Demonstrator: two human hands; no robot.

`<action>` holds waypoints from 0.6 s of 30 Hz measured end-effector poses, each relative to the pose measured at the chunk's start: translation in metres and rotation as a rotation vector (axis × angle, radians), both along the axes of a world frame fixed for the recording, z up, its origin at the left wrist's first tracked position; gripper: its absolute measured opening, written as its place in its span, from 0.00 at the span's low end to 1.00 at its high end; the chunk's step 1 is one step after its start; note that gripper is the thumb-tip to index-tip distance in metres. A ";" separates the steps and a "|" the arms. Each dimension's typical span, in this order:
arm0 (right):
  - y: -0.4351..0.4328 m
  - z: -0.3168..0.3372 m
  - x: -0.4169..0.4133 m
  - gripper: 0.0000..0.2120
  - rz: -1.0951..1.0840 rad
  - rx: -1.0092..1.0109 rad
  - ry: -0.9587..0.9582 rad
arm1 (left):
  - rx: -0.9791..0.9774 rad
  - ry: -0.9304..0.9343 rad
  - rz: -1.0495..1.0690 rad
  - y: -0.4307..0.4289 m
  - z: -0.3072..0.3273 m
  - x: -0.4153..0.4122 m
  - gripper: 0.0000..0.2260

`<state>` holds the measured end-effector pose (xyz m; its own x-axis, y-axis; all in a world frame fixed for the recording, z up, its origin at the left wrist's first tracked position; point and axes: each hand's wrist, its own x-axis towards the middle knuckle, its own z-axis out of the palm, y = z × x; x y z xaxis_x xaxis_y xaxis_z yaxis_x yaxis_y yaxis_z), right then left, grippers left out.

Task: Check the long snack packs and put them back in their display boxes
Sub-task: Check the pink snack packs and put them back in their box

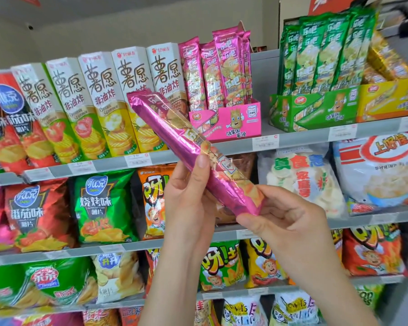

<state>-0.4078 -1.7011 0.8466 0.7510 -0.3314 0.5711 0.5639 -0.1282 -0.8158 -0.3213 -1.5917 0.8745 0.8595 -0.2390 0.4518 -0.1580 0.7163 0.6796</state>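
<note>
I hold a long pink snack pack (174, 135) slanted in front of the shelves, its top end up left and its bottom end down right. My left hand (189, 198) grips its middle, thumb on the front. My right hand (285, 222) pinches its lower end. Behind it on the top shelf stands the pink display box (226, 121) with several upright pink packs (212, 74). To the right, a green display box (313, 109) holds several green long packs (325, 50). A yellow display box (391, 97) with gold packs sits at far right.
White upright chip cartons (99, 100) fill the top shelf left of the pink box. The grey shelf edge (222, 149) carries price tags. Lower shelves hold bags of chips and shrimp crackers (375, 170). A gap lies between the pink and green boxes.
</note>
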 end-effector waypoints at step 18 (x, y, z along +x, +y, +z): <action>0.011 -0.023 0.017 0.22 -0.665 -0.536 -0.448 | 0.132 0.080 -0.025 -0.012 -0.004 -0.020 0.22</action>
